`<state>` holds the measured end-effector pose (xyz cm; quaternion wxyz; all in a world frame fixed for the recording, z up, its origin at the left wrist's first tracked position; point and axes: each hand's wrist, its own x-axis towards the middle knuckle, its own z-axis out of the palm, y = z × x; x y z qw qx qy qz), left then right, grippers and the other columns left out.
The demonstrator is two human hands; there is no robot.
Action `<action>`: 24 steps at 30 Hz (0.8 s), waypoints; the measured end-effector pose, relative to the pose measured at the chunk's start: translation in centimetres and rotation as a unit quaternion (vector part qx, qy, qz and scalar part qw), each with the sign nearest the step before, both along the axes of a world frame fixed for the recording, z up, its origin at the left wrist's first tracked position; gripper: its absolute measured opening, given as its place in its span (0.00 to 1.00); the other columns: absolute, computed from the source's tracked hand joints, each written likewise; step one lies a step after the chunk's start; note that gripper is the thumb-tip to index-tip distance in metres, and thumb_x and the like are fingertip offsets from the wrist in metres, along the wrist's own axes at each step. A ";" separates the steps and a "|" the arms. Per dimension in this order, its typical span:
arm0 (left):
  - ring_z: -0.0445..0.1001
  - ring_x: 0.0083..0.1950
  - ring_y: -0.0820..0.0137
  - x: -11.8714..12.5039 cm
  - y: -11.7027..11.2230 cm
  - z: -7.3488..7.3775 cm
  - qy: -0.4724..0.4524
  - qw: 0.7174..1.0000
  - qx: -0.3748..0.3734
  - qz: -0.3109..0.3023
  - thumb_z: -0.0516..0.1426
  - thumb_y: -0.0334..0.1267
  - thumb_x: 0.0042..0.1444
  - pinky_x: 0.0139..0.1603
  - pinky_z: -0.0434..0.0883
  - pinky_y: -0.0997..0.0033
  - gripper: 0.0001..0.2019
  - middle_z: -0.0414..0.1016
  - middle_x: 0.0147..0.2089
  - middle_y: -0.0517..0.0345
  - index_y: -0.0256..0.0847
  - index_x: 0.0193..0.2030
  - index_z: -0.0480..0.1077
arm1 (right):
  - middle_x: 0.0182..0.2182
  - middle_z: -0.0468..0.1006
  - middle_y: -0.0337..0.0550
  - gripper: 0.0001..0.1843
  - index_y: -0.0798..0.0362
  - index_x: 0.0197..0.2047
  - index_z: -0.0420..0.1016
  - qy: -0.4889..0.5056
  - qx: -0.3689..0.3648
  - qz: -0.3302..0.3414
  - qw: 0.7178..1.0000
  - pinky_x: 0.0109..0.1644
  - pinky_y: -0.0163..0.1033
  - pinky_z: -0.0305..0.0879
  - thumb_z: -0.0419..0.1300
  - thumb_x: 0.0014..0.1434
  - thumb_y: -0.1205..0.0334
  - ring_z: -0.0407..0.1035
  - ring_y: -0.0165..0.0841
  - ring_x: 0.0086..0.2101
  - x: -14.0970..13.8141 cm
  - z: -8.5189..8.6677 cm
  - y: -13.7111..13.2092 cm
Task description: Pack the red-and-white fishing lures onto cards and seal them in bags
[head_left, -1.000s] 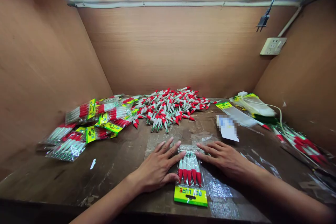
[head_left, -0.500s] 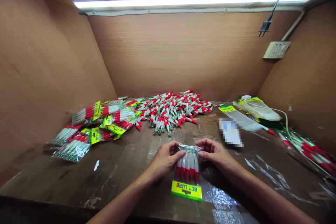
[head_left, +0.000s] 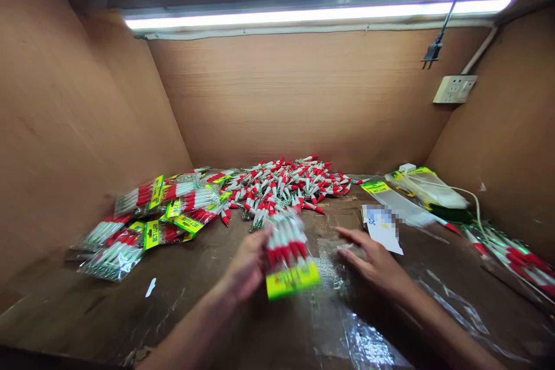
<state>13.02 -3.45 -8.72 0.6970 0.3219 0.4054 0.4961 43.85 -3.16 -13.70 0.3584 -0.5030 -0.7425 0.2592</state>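
My left hand [head_left: 248, 263] grips a clear packet of red-and-white lures [head_left: 287, 254] with a yellow label, lifted off the table and blurred by motion. My right hand [head_left: 372, 260] hovers low over the table with fingers stretched out, holding nothing, just right of the packet. A large loose heap of red-and-white lures [head_left: 284, 185] lies behind the hands. Finished packets [head_left: 151, 214] are piled at the left.
I work at a brown wooden table [head_left: 195, 300] boxed in by plywood walls, with a tube light overhead. Empty bags with yellow headers [head_left: 416, 188], a white card [head_left: 384, 225] and more lures [head_left: 507, 248] sit at the right. A wall socket [head_left: 455, 88] is at upper right.
Both hands first pressed flat beside the packet, then pinched its top edge. Now my left hand has lifted it toward the left and my right hand has let go.
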 end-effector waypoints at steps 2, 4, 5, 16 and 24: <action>0.80 0.50 0.65 -2.6 2.0 2.5 -0.042 0.985 0.106 0.133 0.57 0.54 0.66 0.51 0.76 0.68 0.18 0.83 0.46 0.57 0.41 0.47 0.75 | 0.62 0.70 0.58 0.35 0.52 0.67 0.66 -0.134 0.089 -0.116 0.980 0.63 0.58 0.60 0.62 0.60 0.47 0.64 0.54 0.60 2.5 -0.4 1.1; 0.73 0.62 0.65 -4.1 3.4 3.8 -0.046 0.976 0.159 0.138 0.48 0.56 0.70 0.59 0.72 0.69 0.22 0.79 0.56 0.60 0.42 0.54 0.72 | 0.66 0.64 0.64 0.41 0.55 0.70 0.61 -0.247 0.094 -0.203 0.943 0.62 0.62 0.60 0.64 0.57 0.50 0.61 0.59 0.62 4.7 -0.9 1.9; 0.72 0.63 0.63 -4.2 3.7 3.8 -0.040 0.980 0.151 0.121 0.49 0.55 0.70 0.60 0.72 0.64 0.23 0.78 0.59 0.55 0.40 0.57 0.71 | 0.66 0.63 0.64 0.41 0.55 0.70 0.61 -0.285 0.071 -0.227 0.928 0.60 0.61 0.63 0.64 0.57 0.53 0.63 0.60 0.61 5.6 -0.9 2.2; 0.48 0.75 0.42 2.8 -0.5 -1.8 0.581 0.599 0.544 -0.091 0.69 0.57 0.47 0.72 0.49 0.36 0.57 0.48 0.76 0.42 0.47 0.77 0.42 | 0.36 0.83 0.50 0.26 0.56 0.51 0.78 0.162 -0.212 -0.006 0.964 0.44 0.48 0.74 0.57 0.63 0.43 0.78 0.48 0.42 -0.4 1.8 -0.8; 0.70 0.58 0.51 0.4 0.4 -3.9 0.609 0.605 0.481 -0.176 0.66 0.58 0.51 0.59 0.69 0.52 0.39 0.71 0.60 0.49 0.46 0.66 0.61 | 0.46 0.80 0.49 0.14 0.50 0.52 0.78 -0.081 0.120 0.044 0.988 0.50 0.44 0.70 0.56 0.67 0.58 0.74 0.38 0.44 -8.8 5.4 6.5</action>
